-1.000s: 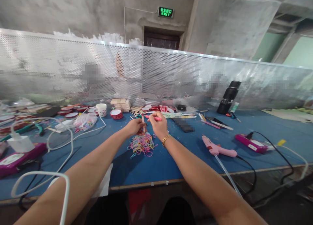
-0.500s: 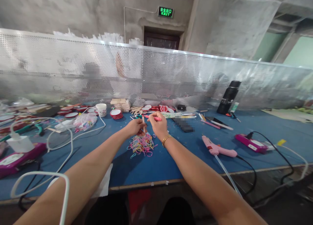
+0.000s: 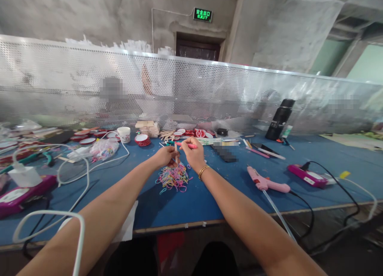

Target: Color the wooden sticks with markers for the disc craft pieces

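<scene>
My left hand [image 3: 168, 156] pinches a flat wooden craft stick [image 3: 176, 153], held upright above the table. In my right hand [image 3: 194, 153] is a pinkish-red marker pen [image 3: 189, 145], pointing left. Its tip meets or nearly meets the upper end of the stick; I cannot tell whether they touch. Just below both hands lies a loose pile of small multicoloured rubber bands [image 3: 174, 177] on the blue tabletop [image 3: 179, 208].
A pink glue gun [image 3: 263, 181] with a black cord and a purple power strip [image 3: 307, 176] lie to the right. A black bottle [image 3: 279, 119] stands behind them. Red round tins [image 3: 142, 139], a paper cup [image 3: 123, 134] and a white cable [image 3: 89, 164] are to the left.
The marker's tip has shifted very slightly at the top of the stick, with a tiny movement of my right hand. My left hand stays almost still.
</scene>
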Tool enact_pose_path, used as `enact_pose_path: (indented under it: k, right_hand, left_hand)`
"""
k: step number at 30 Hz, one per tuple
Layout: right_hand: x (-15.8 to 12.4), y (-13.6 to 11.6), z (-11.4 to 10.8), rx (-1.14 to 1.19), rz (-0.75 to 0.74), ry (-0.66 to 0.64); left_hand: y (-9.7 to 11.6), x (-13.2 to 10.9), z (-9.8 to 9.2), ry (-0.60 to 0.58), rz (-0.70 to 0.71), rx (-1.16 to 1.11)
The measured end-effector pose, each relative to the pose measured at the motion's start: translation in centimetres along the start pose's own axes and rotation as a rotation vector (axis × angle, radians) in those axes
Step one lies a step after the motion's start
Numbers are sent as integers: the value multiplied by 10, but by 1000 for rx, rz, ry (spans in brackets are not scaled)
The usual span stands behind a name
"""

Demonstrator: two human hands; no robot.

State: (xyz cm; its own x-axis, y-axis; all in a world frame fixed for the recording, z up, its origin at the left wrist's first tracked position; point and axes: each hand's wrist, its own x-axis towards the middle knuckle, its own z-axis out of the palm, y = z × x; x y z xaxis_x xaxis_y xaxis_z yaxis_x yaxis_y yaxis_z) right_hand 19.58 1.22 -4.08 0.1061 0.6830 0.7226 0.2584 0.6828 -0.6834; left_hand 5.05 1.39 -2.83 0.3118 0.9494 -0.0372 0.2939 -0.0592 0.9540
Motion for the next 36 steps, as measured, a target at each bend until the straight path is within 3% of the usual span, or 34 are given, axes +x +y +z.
enact_pose_path:
  k: [36]
  right_hand:
    - [1,0,-2,-37,23,35]
  left_hand:
    - [0,2,-1,22,-14,31]
